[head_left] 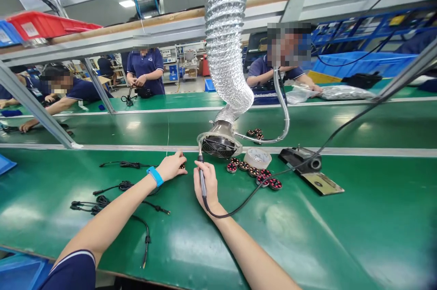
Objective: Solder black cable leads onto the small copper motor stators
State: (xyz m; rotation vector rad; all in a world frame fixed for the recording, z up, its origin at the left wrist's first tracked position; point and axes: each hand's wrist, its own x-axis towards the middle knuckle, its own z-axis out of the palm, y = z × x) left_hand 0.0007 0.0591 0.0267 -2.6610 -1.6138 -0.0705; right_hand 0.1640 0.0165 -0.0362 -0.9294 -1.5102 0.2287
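Observation:
My right hand (210, 185) is wrapped around a soldering iron (202, 180), held upright with its tip pointing up beside the fume extractor's fan (218, 145). The iron's black cord loops below my wrist and runs off to the upper right. My left hand (170, 168), with a blue wristband, has its fingers closed on a small round motor coil (183, 165), mostly hidden by the fingers. A thin wire (168, 130) hangs down from a spool (147, 1) to near that hand. Black cables (124, 185) lie beside my left forearm.
Several copper-wound coils (262, 178) lie right of the fan, near a tape roll (257, 159). Beyond them sits a soldering iron stand (303, 161) with a flat tray (322, 184). A silver duct (227, 30) hangs overhead. Co-workers sit and stand across the green bench (307, 244).

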